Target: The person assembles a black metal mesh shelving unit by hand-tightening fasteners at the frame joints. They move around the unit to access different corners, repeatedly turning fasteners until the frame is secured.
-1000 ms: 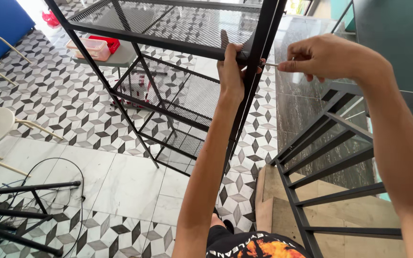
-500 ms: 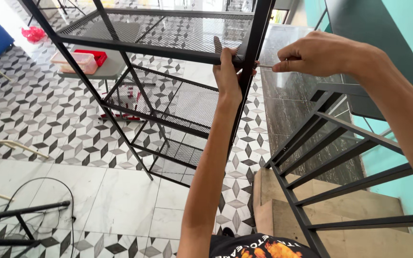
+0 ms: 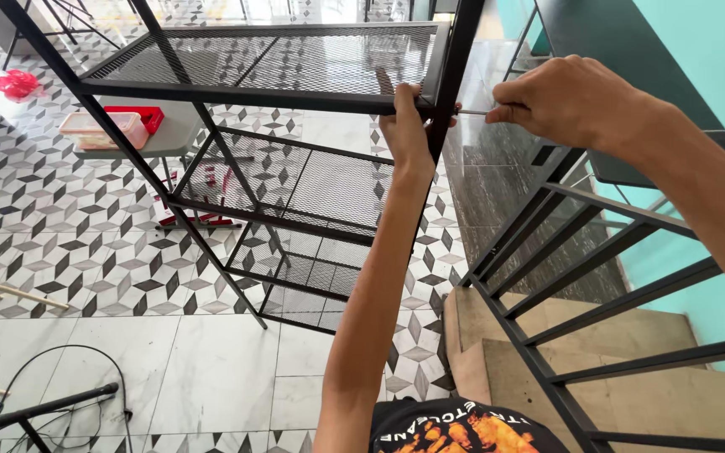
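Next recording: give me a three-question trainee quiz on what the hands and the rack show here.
1. True or false: the left hand grips the black rack's top mesh shelf at its corner.
2. What does the right hand pinch: A a thin metal tool, B a red box, C a cable?
3. Which part does the tool's tip meet?

Key: 1 true. 2 A. 3 The rack's upright post.

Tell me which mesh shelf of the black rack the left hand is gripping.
The top mesh shelf. The left hand grips its front corner at the upright post; the middle shelf and lowest shelf hang untouched below.
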